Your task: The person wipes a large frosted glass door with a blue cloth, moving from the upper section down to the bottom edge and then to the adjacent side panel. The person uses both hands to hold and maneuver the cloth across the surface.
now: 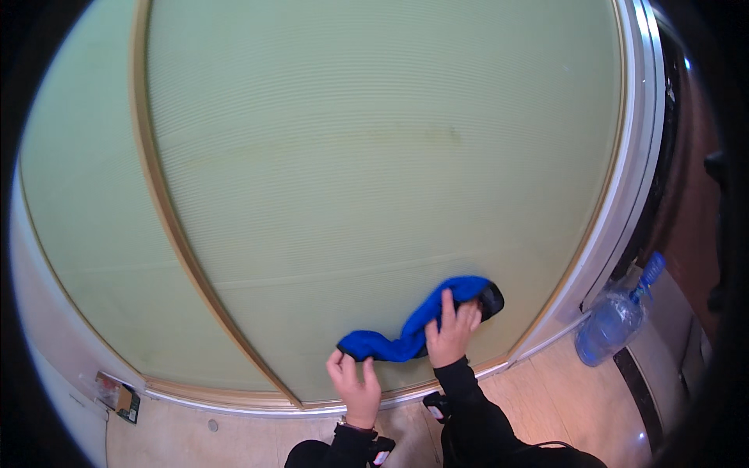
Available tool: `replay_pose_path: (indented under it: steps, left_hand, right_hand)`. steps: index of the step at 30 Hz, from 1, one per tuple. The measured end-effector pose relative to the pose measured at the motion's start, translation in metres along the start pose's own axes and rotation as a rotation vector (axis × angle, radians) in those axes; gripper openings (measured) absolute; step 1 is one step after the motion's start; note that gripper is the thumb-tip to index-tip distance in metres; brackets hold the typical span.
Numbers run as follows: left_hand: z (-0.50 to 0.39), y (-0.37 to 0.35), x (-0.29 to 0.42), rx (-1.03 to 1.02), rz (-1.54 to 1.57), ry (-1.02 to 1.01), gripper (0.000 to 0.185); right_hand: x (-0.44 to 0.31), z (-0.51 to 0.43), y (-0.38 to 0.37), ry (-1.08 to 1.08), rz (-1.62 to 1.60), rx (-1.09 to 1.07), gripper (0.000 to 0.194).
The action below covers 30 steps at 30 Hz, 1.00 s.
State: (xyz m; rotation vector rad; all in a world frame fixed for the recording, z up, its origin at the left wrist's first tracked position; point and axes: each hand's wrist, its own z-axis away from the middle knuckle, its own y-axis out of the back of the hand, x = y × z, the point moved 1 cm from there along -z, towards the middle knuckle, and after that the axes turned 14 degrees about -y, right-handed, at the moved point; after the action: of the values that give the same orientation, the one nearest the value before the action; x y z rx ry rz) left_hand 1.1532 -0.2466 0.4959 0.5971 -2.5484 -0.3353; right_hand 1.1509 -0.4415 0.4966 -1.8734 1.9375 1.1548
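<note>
A blue cloth with dark edging (418,327) stretches bent between my hands, in front of a pale green ribbed panel (351,210). My left hand (358,391) holds the cloth's left end near its edge, thumb and fingers upward. Higher and to the right, my right hand (452,338) has its fingers on the cloth's other half, with one finger extended over the blue side. The dark underside shows at the cloth's right end. A faint yellowish-brown streak (404,136) runs across the panel well above the hands.
A wood-coloured upright (167,216) separates this panel from another green panel (99,222) at left. A large clear blue water bottle (611,327) stands on the floor at right. A small box (120,398) lies at lower left, and a round disc (212,425) is on the tiled floor (175,439).
</note>
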Motion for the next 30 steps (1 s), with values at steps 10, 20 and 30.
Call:
replay_pose_path:
  steps: [10,20,30]
  left_hand:
    - [0.13,-0.023,-0.058,-0.216,0.13,0.141,0.048]
    - [0.134,-0.029,-0.057,-0.187,0.212,0.052,0.051]
    - [0.196,-0.058,-0.082,-0.357,0.45,0.319,0.052]
  right_hand:
    - [0.05,0.186,-0.069,-0.125,-0.172,-0.329,0.058]
    - [0.056,0.123,-0.035,0.146,-0.091,-0.109,0.058]
    - [0.089,0.22,-0.082,-1.249,-0.897,-0.303,0.082]
